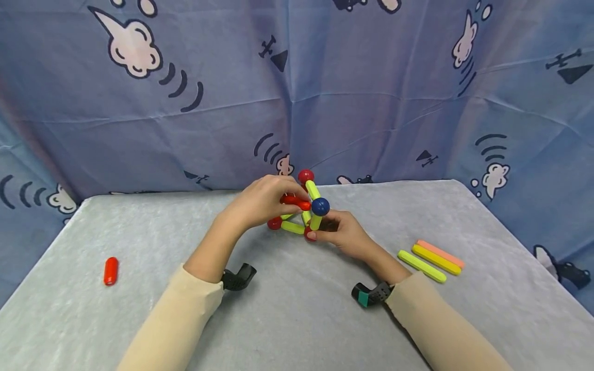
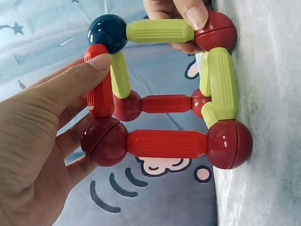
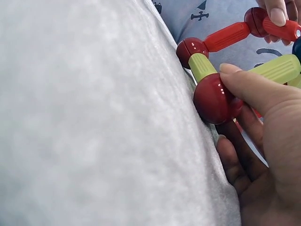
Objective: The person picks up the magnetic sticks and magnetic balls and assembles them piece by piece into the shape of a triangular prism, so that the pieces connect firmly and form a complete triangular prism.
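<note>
A frame of magnetic building sticks and balls stands on the table between both hands. My left hand [image 1: 264, 201] pinches a short red stick [image 2: 100, 96] with thumb and fingers. One end of that stick is at a dark red ball [image 2: 104, 142], the other right by a blue ball [image 2: 107, 33]. My right hand [image 1: 347, 234] grips the red ball [image 3: 214, 101] at a lower corner, thumb on its upper side. From this ball a yellow-green stick [image 2: 160, 30] rises to the blue ball. More yellow-green and red sticks join the other red balls.
A loose short red stick [image 1: 111, 271] lies at the left of the table [image 1: 65, 319]. To the right, beside the right forearm, lie three longer sticks: yellow-green [image 1: 422, 266], yellow [image 1: 437, 259] and orange-pink [image 1: 442, 252]. A patterned blue curtain [image 1: 223, 62] hangs behind the table.
</note>
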### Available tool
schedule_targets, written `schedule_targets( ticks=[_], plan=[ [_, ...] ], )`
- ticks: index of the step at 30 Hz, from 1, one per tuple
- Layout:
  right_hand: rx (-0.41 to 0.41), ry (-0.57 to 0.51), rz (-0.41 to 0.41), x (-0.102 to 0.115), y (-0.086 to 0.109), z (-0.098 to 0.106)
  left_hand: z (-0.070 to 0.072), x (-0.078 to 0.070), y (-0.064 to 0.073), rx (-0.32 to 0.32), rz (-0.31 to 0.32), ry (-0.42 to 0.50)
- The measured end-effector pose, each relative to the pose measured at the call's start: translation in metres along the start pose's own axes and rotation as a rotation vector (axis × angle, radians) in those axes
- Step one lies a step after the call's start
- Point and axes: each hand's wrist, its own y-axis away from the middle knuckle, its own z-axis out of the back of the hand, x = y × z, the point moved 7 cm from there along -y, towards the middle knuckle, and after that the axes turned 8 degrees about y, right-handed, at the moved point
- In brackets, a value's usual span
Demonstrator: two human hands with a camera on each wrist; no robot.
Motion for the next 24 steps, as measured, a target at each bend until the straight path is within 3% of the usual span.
schedule_targets(
  ticks=[24],
  plan=[
    [0.014, -0.009, 0.006, -0.0012, -0.0022, -0.0016, -0.0038, 0.0046, -0.0008, -0.028, 0.013, -0.013]
  ],
)
